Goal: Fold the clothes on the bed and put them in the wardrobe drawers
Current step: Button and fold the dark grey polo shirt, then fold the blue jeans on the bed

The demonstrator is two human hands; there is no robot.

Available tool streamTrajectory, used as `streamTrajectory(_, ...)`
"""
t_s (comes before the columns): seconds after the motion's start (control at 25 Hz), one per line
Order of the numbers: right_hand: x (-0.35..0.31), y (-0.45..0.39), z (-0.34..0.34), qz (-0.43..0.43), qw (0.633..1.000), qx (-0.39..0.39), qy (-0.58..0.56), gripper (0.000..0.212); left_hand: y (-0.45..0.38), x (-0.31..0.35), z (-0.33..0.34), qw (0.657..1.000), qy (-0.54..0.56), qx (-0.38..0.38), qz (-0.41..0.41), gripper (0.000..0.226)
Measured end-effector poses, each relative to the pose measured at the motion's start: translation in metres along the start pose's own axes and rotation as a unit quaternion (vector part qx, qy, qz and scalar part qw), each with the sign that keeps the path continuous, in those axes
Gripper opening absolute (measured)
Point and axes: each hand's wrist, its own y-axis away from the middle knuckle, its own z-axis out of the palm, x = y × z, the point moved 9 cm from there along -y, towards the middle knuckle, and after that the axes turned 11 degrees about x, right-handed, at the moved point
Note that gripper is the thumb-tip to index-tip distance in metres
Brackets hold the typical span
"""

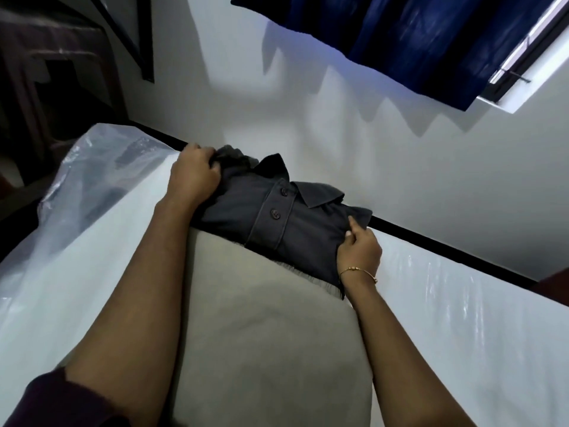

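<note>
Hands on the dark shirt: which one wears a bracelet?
The right hand, pinching the shirt near its collar, has a thin gold bracelet; the left hand is bare.

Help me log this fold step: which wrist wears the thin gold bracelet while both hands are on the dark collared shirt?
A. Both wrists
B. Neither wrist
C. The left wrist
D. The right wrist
D: the gold bracelet circles the wrist just below the right hand, which pinches the near edge of the dark shirt, while the wrist below the left hand is bare.
</note>
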Motion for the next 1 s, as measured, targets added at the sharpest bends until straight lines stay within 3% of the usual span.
streamTrajectory(0.16,0.002,0.001,0.019,0.006,0.992,-0.115,0.050,0.044,0.002,-0.022,0.018,0.998,-0.061,-0.015,-0.026,0.026)
streamTrajectory(0.32,0.021,0.015,-0.001,0.051,0.975,-0.215,0.004,0.045,0.014,-0.013,-0.003,0.991,-0.128,0.021,-0.024,0.040)
streamTrajectory(0.48,0.071,0.044,-0.059,0.154,0.967,-0.195,-0.062,0.041,0.035,0.053,-0.027,0.985,-0.119,0.086,0.095,0.032)
streamTrajectory(0.64,0.093,0.058,-0.120,0.204,0.961,-0.164,-0.089,0.042,0.086,0.142,-0.008,0.981,-0.076,-0.010,0.178,0.029)
streamTrajectory(0.84,0.102,0.061,-0.202,0.188,0.969,-0.126,-0.102,0.044,0.166,0.248,-0.004,0.961,-0.057,-0.095,0.254,0.035)
streamTrajectory(1.0,0.135,0.066,-0.278,0.167,0.981,-0.076,-0.069,0.045,0.251,0.344,-0.006,0.940,0.022,-0.149,0.306,0.033)
